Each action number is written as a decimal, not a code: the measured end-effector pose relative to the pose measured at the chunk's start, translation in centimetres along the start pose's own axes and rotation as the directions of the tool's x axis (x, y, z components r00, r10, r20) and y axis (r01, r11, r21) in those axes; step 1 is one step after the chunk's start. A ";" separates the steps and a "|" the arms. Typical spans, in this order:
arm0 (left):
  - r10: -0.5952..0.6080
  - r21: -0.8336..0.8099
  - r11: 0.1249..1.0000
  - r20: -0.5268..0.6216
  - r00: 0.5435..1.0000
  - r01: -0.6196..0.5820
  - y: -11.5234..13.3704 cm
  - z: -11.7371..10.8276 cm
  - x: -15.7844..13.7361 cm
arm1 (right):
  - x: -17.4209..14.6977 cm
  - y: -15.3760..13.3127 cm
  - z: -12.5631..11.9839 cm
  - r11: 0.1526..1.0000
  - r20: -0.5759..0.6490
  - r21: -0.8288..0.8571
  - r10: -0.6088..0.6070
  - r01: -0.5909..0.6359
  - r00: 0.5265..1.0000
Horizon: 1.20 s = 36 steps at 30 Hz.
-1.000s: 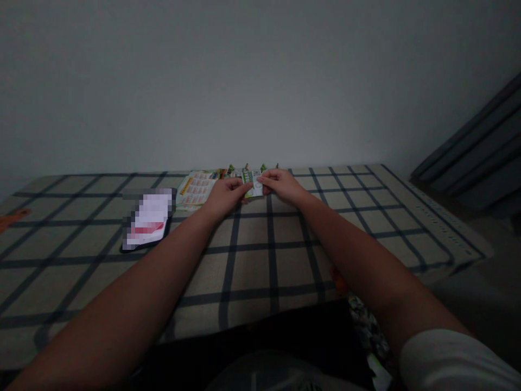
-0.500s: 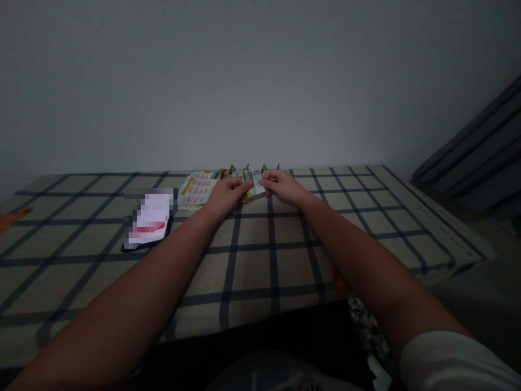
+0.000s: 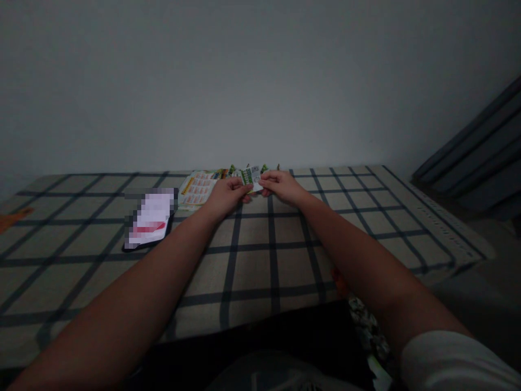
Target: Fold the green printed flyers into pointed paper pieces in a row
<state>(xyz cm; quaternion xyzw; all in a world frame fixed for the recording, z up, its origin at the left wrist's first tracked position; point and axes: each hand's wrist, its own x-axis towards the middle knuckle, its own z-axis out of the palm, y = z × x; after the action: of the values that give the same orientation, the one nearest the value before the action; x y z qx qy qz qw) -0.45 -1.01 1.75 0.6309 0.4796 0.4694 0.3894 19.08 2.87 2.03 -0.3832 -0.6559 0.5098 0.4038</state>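
Note:
Between my two hands is a small green and white printed packet, held near the far edge of the table. My left hand pinches its left side, thumb on top. On the other side, my right hand grips the lower right edge between thumb and fingers. Fingertips hide parts of the packet, and its fine print is too small to read. Just behind it, more green-topped packets peek out, partly covered by the hands and the held one.
A larger printed bag lies flat left of my left hand. Nearer sits a phone with a lit, blurred screen. The checked tablecloth covers the table, which meets a plain wall. An orange item lies far left.
The packet has tilted up and its top edge sits slightly higher, less of its lower part showing. Both hands keep hold of it almost in place.

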 end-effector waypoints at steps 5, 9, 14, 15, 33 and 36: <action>-0.025 -0.093 0.995 0.045 0.999 0.029 -0.9 0.2 0.5 | 0.0 0.1 -0.3 0.996 0.030 -0.069 -0.050 0.052 0.998; -0.023 -0.084 0.996 0.027 0.999 0.025 -1.5 0.2 0.8 | -0.1 0.3 -0.6 0.991 0.088 -0.107 -0.066 0.075 0.994; 0.079 -0.039 0.996 -0.103 0.992 -0.083 -0.6 0.0 0.4 | -0.3 0.5 -0.6 0.990 0.134 -0.113 -0.068 0.084 0.989; 0.096 -0.031 0.994 -0.121 0.988 -0.101 -0.5 0.0 0.4 | -0.4 0.5 -0.5 0.991 0.138 -0.110 -0.067 0.083 0.988; 0.056 -0.061 0.997 -0.006 0.998 -0.057 -0.9 0.1 0.4 | 0.0 0.5 -0.4 0.990 0.074 -0.064 -0.123 0.128 0.990; 0.079 -0.017 0.997 -0.009 0.997 -0.079 -1.0 0.0 0.4 | 0.2 0.7 -0.3 0.995 0.072 -0.012 -0.094 0.095 0.993</action>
<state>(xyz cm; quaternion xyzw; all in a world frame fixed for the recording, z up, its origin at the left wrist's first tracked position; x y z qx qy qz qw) -0.66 -0.34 0.94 0.6441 0.4518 0.4911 0.3741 19.37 3.26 1.40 -0.3366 -0.6912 0.4984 0.4007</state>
